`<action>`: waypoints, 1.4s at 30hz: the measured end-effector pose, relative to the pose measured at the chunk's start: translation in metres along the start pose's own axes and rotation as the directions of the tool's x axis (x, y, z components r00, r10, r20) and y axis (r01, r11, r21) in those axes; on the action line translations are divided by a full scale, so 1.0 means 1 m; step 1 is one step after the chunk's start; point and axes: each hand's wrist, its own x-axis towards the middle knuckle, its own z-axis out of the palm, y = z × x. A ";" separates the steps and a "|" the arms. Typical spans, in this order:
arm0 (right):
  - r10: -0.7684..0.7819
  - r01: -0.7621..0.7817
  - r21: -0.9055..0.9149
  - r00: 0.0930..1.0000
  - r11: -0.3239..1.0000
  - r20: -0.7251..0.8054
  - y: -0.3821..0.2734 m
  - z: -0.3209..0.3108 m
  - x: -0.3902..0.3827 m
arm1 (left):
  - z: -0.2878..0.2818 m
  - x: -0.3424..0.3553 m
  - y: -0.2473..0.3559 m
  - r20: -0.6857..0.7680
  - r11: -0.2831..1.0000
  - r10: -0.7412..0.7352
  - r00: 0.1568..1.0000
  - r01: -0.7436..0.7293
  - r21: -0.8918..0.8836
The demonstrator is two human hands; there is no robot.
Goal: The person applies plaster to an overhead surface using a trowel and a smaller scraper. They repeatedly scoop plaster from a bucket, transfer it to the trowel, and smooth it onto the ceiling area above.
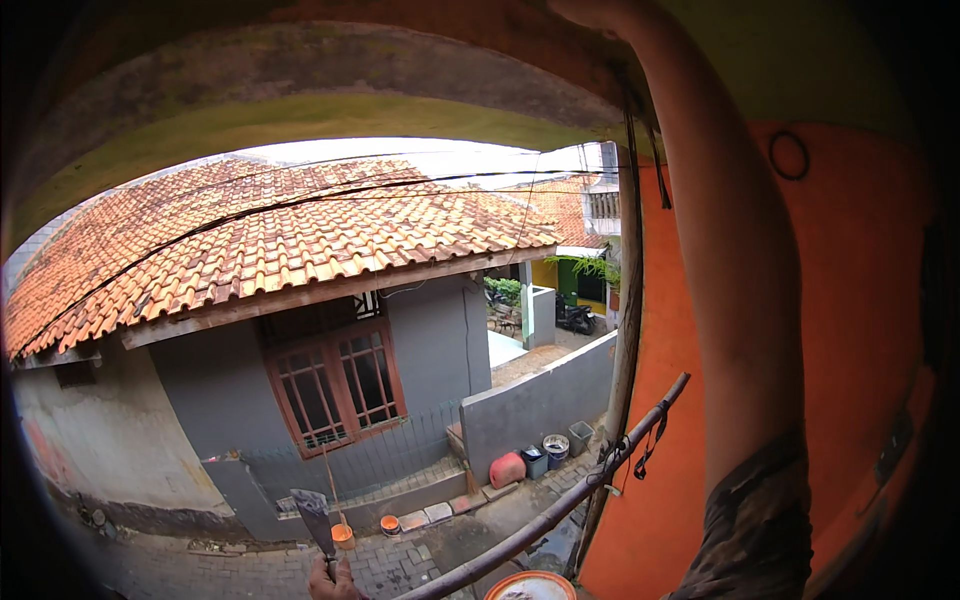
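My left hand (335, 582) shows at the lower edge, closed around the handle of a trowel (313, 516) whose grey blade points up. My right arm, in a dark patterned sleeve, rises along the orange wall (860, 300). At the frame's top edge my right hand (585, 10) is mostly cut off under the overhang, so its grip cannot be made out. A round orange pan (530, 587) holding grey mix sits just below, right of the trowel.
A slanting bamboo pole (560, 510) is lashed to an upright pole (628, 330) beside the wall. Far below lies a paved alley with buckets and a red container (507, 469). A grey house with a tiled roof (300, 240) stands opposite.
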 end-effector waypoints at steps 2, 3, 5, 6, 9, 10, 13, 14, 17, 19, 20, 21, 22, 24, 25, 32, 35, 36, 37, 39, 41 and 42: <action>0.002 -0.002 0.036 1.000 0.999 0.001 0.000 0.005 -0.003 | 0.000 -0.001 0.001 0.004 1.000 -0.009 1.000 0.009 -0.010; -0.032 0.031 0.012 0.999 0.999 0.006 0.001 0.011 -0.004 | 0.000 -0.001 0.005 0.009 1.000 -0.008 1.000 0.009 -0.017; -0.061 0.061 0.006 0.998 0.998 0.019 0.008 0.016 -0.003 | 0.000 0.000 0.004 0.015 1.000 0.005 1.000 -0.005 -0.017; -0.063 0.062 0.032 0.998 0.998 0.029 0.004 0.016 -0.009 | -0.001 0.000 0.000 0.008 1.000 0.012 1.000 -0.012 -0.010; -0.001 -0.009 0.047 0.978 0.999 0.207 -0.009 -0.010 -0.027 | -0.003 -0.006 0.011 0.004 0.999 -0.019 1.000 0.019 -0.036; 0.035 -0.047 0.033 0.957 0.998 0.288 -0.011 -0.019 -0.029 | -0.003 -0.008 0.016 0.011 0.998 -0.035 0.999 0.036 -0.053; 0.055 -0.091 0.134 0.965 0.987 0.256 0.023 -0.023 -0.004 | 0.000 -0.002 0.008 0.010 1.000 0.003 1.000 -0.003 -0.010; -0.049 0.031 0.170 0.994 0.985 0.100 0.033 -0.015 0.005 | 0.000 0.000 0.004 0.015 1.000 0.019 1.000 -0.019 -0.004; -0.141 0.165 0.206 0.982 0.965 -0.127 0.034 0.001 0.010 | 0.000 0.003 -0.004 0.011 0.999 0.047 0.999 -0.047 0.015; 0.067 -0.081 0.217 0.995 0.973 0.070 -0.011 -0.011 -0.018 | -0.005 -0.001 -0.009 -0.013 0.999 0.039 0.999 -0.039 0.030; 0.025 -0.030 0.153 0.999 0.988 0.033 -0.007 -0.002 -0.013 | -0.005 -0.002 -0.005 -0.011 0.999 0.034 0.999 -0.033 0.018; -0.013 0.013 0.079 1.000 0.997 0.000 0.004 0.014 -0.003 | -0.002 -0.002 0.002 -0.002 0.999 0.031 1.000 -0.031 0.007; -0.062 0.062 0.004 0.998 0.998 -0.030 0.004 0.018 -0.002 | -0.001 -0.002 0.005 0.005 1.000 0.025 1.000 -0.025 -0.009; -0.145 0.155 -0.062 0.979 0.986 0.143 0.008 0.012 -0.006 | -0.001 -0.002 0.007 0.013 1.000 0.022 1.000 -0.022 -0.016; -0.185 0.207 -0.076 0.955 0.975 0.230 0.005 0.005 -0.013 | -0.002 -0.005 0.008 0.007 1.000 0.016 1.000 -0.016 -0.015; 0.012 -0.099 0.278 0.954 0.955 0.298 0.026 -0.029 -0.024 | 0.000 0.003 -0.011 0.006 0.998 0.061 0.998 -0.061 0.017; -0.028 0.004 0.207 0.993 0.978 0.113 0.025 -0.001 -0.030 | 0.001 0.003 -0.009 -0.006 0.996 0.081 0.997 -0.081 0.021; -0.138 0.134 0.167 0.990 0.977 0.014 0.042 0.026 -0.021 | 0.002 0.006 -0.013 -0.010 0.995 0.100 0.995 -0.099 0.024; -0.255 0.263 0.112 0.964 0.958 -0.081 0.047 0.034 -0.020 | 0.003 0.008 -0.016 -0.017 0.993 0.116 0.993 -0.115 0.023; -0.357 0.353 0.096 0.934 0.931 0.022 0.057 0.033 -0.023 | 0.004 0.006 -0.016 -0.037 0.995 0.103 0.994 -0.103 -0.015; -0.239 0.200 0.202 0.952 0.959 0.192 0.049 0.010 -0.040 | 0.004 0.003 -0.015 -0.056 0.995 0.086 0.995 -0.088 -0.045; -0.085 -0.016 0.292 0.940 0.956 0.330 0.035 -0.014 -0.055 | 0.002 0.000 -0.016 -0.073 0.996 0.069 0.995 -0.073 -0.050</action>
